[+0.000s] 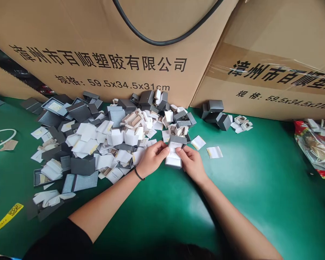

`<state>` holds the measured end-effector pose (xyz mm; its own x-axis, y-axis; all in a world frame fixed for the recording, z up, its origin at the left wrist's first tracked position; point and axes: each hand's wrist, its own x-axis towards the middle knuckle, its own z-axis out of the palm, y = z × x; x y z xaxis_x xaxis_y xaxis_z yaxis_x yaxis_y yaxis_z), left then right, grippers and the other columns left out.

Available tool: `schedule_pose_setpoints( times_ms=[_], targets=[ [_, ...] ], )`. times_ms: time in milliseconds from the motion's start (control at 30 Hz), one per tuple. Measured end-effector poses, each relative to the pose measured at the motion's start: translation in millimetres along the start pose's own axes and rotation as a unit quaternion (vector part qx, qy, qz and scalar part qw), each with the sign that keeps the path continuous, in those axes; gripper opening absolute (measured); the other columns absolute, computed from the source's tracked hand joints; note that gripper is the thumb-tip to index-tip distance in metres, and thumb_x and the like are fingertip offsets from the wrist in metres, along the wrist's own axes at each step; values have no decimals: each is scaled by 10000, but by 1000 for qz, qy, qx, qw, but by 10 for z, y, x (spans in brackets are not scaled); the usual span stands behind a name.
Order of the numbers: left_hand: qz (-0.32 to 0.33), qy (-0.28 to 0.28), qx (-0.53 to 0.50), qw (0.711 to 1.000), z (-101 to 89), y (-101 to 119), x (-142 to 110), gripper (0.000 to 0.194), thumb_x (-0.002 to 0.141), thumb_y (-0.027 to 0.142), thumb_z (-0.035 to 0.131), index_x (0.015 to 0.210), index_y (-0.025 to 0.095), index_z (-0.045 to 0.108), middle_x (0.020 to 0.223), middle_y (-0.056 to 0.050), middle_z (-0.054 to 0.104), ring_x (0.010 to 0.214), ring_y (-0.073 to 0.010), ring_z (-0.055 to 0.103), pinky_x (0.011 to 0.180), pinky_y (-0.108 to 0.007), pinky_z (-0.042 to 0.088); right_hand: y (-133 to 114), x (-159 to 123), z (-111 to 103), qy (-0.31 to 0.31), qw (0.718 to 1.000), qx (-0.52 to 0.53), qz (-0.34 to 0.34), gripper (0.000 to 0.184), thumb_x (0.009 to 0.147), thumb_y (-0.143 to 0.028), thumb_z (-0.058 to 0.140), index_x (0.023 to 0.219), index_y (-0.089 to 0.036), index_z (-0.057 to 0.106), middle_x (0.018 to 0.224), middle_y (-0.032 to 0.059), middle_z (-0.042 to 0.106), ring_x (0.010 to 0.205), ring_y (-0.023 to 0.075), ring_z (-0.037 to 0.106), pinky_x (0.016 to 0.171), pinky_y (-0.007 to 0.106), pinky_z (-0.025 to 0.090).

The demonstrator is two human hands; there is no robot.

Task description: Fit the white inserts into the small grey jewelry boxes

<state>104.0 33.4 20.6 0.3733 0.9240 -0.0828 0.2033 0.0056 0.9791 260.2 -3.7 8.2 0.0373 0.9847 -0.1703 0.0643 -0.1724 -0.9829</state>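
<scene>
My left hand (151,157) and my right hand (191,162) meet at the middle of the green table (260,187). Both are closed on a small grey box (174,153) with a white insert, held from either side. A black band circles my left wrist. Just behind and to the left of my hands spreads a heap of grey boxes and white inserts (97,141).
Two big cardboard cartons (103,47) (276,72) with printed characters stand along the back. A few grey boxes (215,113) lie by the right carton. A plastic bag (314,148) sits at the right edge. A yellow tape strip (7,216) lies at the lower left.
</scene>
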Motion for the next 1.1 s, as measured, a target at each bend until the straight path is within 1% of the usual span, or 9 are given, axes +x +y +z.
schedule_pose_setpoints(
  times_ms=[100, 233, 333, 433, 567, 667, 733, 967, 1100],
  targets=[
    [7, 20, -1, 1000, -3, -7, 22, 286, 812, 427, 520, 698, 175, 450, 634, 33, 448, 589, -102, 410, 538, -214, 346, -35, 41, 35, 37, 999, -10, -20, 392, 808, -502, 525, 588, -191, 432, 470, -61, 400, 454, 73, 332, 444, 211, 252],
    [14, 39, -6, 999, -3, -46, 13, 284, 823, 419, 517, 690, 186, 424, 619, 38, 398, 567, -102, 386, 524, -222, 333, -78, 44, 120, 71, 996, -30, -37, 399, 805, -499, 516, 567, -187, 441, 487, -58, 377, 485, 77, 322, 467, 215, 239],
    [28, 70, -48, 996, -7, -111, 15, 326, 848, 434, 481, 651, 199, 368, 575, 45, 331, 510, -101, 338, 483, -232, 306, -75, 49, 188, 100, 991, -79, -49, 433, 810, -522, 486, 540, -189, 419, 495, -52, 374, 505, 84, 329, 488, 219, 245],
    [42, 86, -66, 993, 5, -152, 29, 348, 854, 429, 478, 623, 201, 352, 559, 39, 326, 500, -105, 329, 475, -240, 303, -52, 60, 222, 114, 985, -118, -54, 452, 822, -531, 450, 530, -192, 386, 492, -53, 365, 504, 87, 321, 489, 222, 234],
    [48, 88, -64, 993, 34, -88, 24, 357, 841, 423, 486, 598, 203, 343, 514, 45, 318, 469, -103, 317, 451, -242, 275, -25, 31, 204, 113, 982, -135, -72, 451, 836, -530, 418, 542, -193, 363, 509, -53, 352, 512, 85, 302, 492, 222, 230],
    [59, 65, -58, 994, 42, -9, 4, 369, 834, 423, 473, 571, 203, 335, 478, 52, 328, 447, -96, 328, 447, -241, 276, -9, -16, 171, 82, 982, -142, -91, 442, 844, -527, 402, 560, -188, 389, 524, -49, 356, 520, 83, 300, 496, 225, 230],
    [61, 48, -48, 996, 41, 15, -7, 372, 832, 420, 470, 561, 202, 336, 463, 56, 337, 441, -91, 338, 452, -237, 287, 1, -41, 151, 73, 983, -144, -90, 443, 845, -526, 402, 562, -186, 393, 525, -47, 345, 523, 83, 294, 495, 227, 224],
    [64, 49, -52, 995, 48, -42, 3, 368, 828, 434, 467, 572, 204, 336, 453, 61, 343, 451, -92, 360, 466, -232, 304, 4, -35, 141, 85, 980, -154, -87, 454, 826, -555, 421, 556, -197, 354, 518, -49, 313, 525, 86, 285, 497, 228, 234],
    [62, 50, -61, 995, 56, -52, 15, 366, 839, 418, 461, 569, 201, 342, 465, 58, 359, 452, -91, 365, 476, -234, 312, -1, -14, 152, 89, 983, -142, -75, 453, 825, -555, 421, 553, -199, 347, 498, -53, 332, 506, 84, 304, 486, 227, 243]
  ],
)
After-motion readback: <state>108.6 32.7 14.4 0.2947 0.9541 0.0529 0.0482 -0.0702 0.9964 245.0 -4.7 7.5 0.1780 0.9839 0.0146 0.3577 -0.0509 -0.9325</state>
